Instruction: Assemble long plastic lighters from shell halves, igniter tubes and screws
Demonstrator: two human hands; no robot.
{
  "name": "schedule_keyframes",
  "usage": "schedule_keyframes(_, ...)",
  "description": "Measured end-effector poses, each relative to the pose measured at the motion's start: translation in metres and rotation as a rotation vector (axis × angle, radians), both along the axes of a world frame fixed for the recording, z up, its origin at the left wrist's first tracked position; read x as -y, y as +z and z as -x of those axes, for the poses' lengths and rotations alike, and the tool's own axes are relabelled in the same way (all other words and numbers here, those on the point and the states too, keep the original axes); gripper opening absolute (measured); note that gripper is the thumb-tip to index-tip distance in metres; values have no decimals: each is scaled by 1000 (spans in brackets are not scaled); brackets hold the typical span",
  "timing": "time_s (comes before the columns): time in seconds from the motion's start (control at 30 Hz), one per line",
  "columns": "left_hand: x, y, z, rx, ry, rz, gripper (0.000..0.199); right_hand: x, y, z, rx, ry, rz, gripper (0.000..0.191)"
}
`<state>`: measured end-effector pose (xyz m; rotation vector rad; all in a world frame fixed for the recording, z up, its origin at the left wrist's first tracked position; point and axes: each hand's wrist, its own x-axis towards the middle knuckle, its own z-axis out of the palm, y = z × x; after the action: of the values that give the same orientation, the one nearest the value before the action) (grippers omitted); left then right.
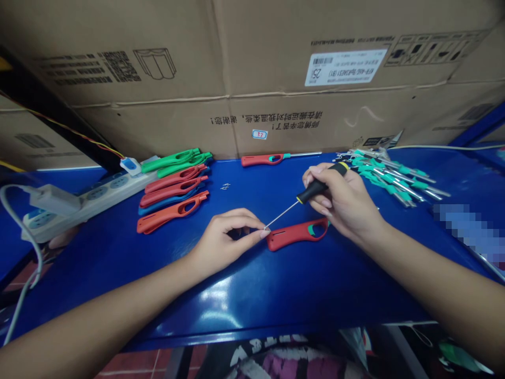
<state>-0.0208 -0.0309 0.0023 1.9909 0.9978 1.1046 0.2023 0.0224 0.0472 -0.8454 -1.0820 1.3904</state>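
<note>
My right hand is closed around the black and yellow handle of a screwdriver, its shaft slanting down to the left. At its tip, the thumb and forefinger of my left hand are pinched together; a screw there is too small to make out. Just right of those fingertips, a red lighter body with a green trigger lies flat on the blue table. Small screws lie further back. Another red lighter with a metal tube rests near the cardboard.
Green, red, blue and orange lighter shells are stacked at the left beside a white power strip with a plug and cables. Metal tubes with green parts are piled at the back right. Cardboard stands behind the table.
</note>
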Motion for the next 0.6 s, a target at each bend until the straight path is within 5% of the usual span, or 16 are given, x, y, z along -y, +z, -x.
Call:
schedule_keyframes(0.43,1,1,0,-35,-12,9,7,-1,-1,0,20,9,-1,20)
schedule_keyframes(0.6,3,0,0,-70,4,-35,4,1,1,-5,143,83,-120,23)
